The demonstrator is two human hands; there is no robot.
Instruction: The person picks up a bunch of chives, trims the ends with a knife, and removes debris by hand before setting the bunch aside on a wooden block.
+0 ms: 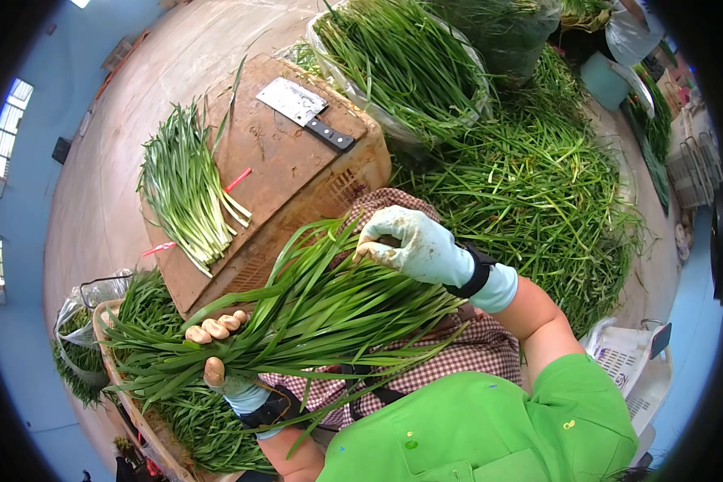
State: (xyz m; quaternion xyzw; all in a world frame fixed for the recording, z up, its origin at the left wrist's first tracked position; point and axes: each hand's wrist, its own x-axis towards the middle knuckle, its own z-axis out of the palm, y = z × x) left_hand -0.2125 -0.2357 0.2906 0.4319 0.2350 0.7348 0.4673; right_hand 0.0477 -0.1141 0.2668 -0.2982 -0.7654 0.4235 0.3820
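My left hand [221, 349], in a light glove with bare-looking fingertips, is wrapped round the leafy part of a bunch of garlic chives [329, 309] lying across my lap. Above the bunch, my right hand [414, 245] wears a soiled pale blue glove. Its thumb and forefinger are curled into a pinch, and anything between them is too small to make out. On the wooden board [277, 173] in front lies another bundle of chives [186, 189] over a red strip [238, 179]. A cleaver [301, 111] with a black handle rests beyond it.
A lined container of chives [402, 64] stands behind the board. Loose chives [538, 201] are heaped on the floor at right. A crate [108, 321] with more leaves is at lower left. White plastic baskets [627, 361] stand at lower right.
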